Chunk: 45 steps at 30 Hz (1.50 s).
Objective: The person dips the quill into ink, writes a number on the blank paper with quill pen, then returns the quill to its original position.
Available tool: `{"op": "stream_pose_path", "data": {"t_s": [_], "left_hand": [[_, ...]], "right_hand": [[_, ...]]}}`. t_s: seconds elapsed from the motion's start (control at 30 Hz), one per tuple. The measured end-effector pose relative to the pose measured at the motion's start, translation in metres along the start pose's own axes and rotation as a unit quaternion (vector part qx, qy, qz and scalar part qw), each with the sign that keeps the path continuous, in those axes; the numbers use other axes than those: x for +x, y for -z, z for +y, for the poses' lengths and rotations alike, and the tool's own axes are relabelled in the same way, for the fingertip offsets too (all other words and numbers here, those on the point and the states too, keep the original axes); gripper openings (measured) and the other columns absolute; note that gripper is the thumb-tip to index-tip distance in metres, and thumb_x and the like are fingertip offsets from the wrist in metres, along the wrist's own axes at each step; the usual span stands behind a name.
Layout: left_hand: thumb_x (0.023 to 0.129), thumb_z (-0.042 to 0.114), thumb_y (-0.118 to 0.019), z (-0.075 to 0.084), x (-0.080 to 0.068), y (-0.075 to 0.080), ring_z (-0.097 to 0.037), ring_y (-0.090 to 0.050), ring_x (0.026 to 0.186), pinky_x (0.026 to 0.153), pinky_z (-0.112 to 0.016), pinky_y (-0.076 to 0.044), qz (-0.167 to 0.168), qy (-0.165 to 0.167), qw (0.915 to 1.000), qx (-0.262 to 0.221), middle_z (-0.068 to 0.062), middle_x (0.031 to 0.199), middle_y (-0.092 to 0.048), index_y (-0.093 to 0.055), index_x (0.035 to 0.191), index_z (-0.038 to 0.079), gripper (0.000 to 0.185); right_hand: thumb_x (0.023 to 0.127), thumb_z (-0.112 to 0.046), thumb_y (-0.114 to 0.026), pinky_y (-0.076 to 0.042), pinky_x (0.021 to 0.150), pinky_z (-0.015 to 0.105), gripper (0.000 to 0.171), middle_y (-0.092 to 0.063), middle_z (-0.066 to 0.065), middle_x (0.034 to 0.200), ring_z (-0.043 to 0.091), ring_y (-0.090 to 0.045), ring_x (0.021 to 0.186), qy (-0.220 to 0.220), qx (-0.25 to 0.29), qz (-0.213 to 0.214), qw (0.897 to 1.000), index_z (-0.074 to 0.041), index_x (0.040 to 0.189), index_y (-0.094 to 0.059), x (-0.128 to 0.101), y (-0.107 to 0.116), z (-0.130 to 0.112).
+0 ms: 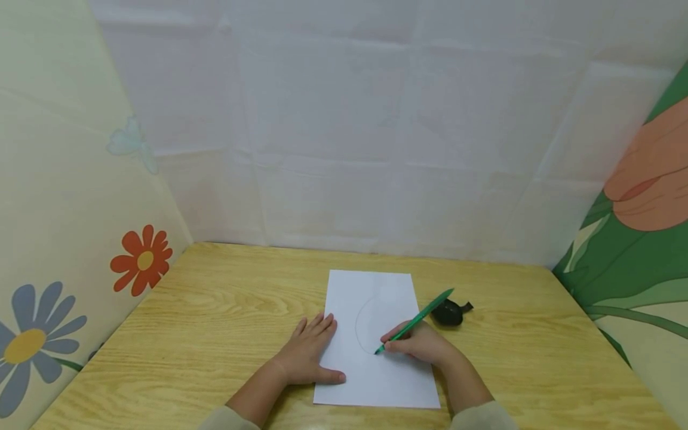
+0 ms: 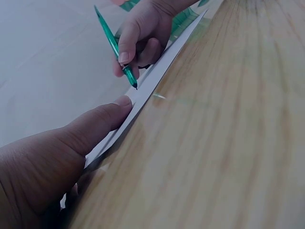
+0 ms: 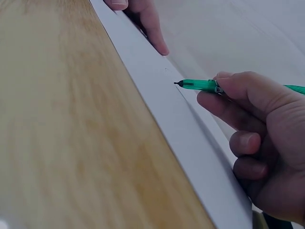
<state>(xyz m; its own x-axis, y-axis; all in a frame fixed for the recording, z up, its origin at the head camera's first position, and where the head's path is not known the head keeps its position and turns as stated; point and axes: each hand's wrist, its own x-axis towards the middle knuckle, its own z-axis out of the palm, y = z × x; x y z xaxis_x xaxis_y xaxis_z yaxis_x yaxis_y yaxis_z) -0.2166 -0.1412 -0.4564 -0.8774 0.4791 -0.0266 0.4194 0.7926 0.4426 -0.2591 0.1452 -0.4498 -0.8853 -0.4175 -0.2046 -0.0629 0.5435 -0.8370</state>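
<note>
A sheet of white paper (image 1: 376,382) lies on the wooden table, bearing a thin curved line like the left part of a circle. My right hand (image 1: 421,343) pinches a green pen (image 1: 424,313) between thumb and fingers, its dark tip at the lower end of the curve. In the right wrist view the pen (image 3: 195,85) points left, with the other fingers curled beneath. My left hand (image 1: 309,352) rests with spread fingers on the paper's left edge, its thumb on the sheet. In the left wrist view that thumb (image 2: 102,117) lies along the paper near the pen tip.
A round, shiny black object with a short tab (image 1: 447,312) sits on the table (image 1: 215,334) just right of the paper, behind my right hand. A white cloth (image 1: 344,131) hangs along the table's back edge. Flower-patterned panels (image 1: 59,209) flank both sides.
</note>
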Motion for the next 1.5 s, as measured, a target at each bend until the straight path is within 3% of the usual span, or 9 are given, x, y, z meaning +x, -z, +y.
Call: {"op": "stream_pose_path", "data": {"t_s": [0.37, 0.83, 1.5], "left_hand": [[0.076, 0.066, -0.07, 0.001, -0.001, 0.001, -0.038, -0.013, 0.152, 0.12, -0.061, -0.005, -0.004, 0.0, 1.0, -0.006, -0.018, 0.162, -0.024, -0.028, 0.152, -0.003, 0.11], [0.076, 0.066, -0.07, -0.001, 0.001, 0.0, -0.038, -0.013, 0.152, 0.12, -0.061, -0.005, -0.002, -0.001, 1.0, -0.007, -0.018, 0.162, -0.023, -0.028, 0.152, -0.004, 0.111], [0.076, 0.066, -0.07, -0.001, 0.0, 0.0, -0.037, -0.013, 0.152, 0.12, -0.06, -0.004, 0.0, -0.001, 1.0, -0.006, -0.017, 0.162, -0.023, -0.028, 0.152, -0.003, 0.111]], "right_hand": [[0.08, -0.033, -0.08, -0.041, 0.062, 0.025, 0.026, -0.063, -0.005, 0.075, 0.012, -0.045, 0.064, -0.019, 0.012, 0.002, 1.0, -0.018, 0.101, -0.078, -0.001, 0.004, 0.004], [0.082, -0.025, -0.078, -0.037, 0.053, 0.02, 0.026, -0.058, -0.007, 0.066, 0.01, -0.041, 0.056, 0.013, 0.023, 0.006, 1.0, -0.009, 0.103, -0.077, -0.003, 0.01, 0.007], [0.082, -0.024, -0.078, -0.036, 0.052, 0.02, 0.027, -0.055, -0.006, 0.065, 0.011, -0.04, 0.055, 0.007, 0.033, 0.03, 0.999, -0.008, 0.104, -0.077, -0.002, 0.014, 0.011]]}}
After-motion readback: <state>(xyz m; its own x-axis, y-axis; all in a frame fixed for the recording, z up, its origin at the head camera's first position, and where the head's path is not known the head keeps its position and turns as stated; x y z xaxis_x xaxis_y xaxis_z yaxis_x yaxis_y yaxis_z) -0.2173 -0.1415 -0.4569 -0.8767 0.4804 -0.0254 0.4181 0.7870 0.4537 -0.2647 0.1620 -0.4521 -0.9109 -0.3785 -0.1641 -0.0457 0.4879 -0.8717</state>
